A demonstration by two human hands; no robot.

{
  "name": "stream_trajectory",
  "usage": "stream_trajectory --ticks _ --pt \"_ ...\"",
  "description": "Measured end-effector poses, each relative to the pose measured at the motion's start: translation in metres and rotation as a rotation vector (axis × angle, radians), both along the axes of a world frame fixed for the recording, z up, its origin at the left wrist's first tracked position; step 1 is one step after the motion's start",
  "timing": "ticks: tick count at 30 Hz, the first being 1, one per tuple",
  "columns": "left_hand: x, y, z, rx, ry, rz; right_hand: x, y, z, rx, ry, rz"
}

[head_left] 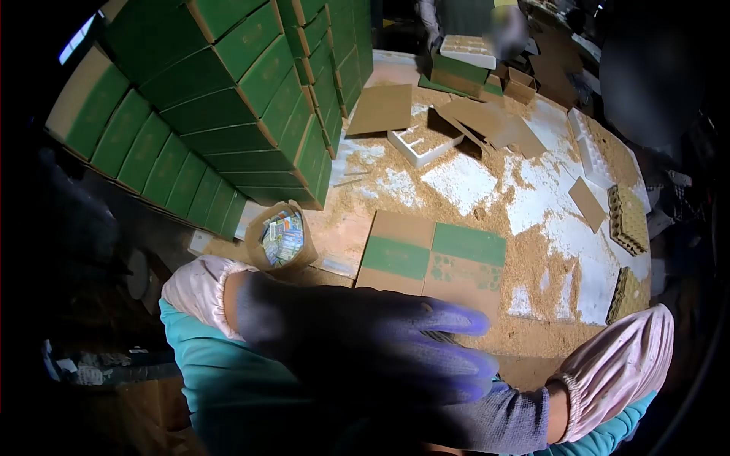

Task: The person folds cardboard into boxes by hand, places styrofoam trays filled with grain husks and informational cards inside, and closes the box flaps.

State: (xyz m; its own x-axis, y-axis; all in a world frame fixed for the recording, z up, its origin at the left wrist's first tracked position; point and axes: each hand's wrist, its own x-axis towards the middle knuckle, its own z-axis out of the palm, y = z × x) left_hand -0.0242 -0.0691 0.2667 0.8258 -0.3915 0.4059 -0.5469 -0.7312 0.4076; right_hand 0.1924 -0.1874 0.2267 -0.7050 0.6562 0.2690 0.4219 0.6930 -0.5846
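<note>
My left hand (380,334), in a dark grey glove with purple-tinted fingers, stretches across the front of my body close to the camera. Its fingers are extended with a gap between them, and it looks slightly blurred. My right hand (502,418), in a grey knit glove, comes in from the right and passes under the left one. The right fingers are hidden, so their shape cannot be told. Just beyond the hands lies a brown cardboard carton (395,258) with green bands. Pink elastic sleeve covers (205,292) show on both forearms.
Tall stacks of green cartons (228,106) stand at the left. An open bag of printed packets (281,239) sits beside them. Sawdust covers the white work surface (460,186), with a white foam tray (422,144), loose cardboard (384,106) and egg trays (627,220). Another person (475,19) stands at the back.
</note>
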Motion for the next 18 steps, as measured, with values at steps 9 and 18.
stream_trajectory --ticks 9,18 --pt "0.008 0.0 0.001 -0.051 -0.066 0.045 0.045 -0.008 0.045 0.083 0.093 -0.381" --pt "-0.009 -0.006 0.001 0.291 0.027 -0.021 0.15 0.093 -0.013 -0.292 1.106 -0.718"
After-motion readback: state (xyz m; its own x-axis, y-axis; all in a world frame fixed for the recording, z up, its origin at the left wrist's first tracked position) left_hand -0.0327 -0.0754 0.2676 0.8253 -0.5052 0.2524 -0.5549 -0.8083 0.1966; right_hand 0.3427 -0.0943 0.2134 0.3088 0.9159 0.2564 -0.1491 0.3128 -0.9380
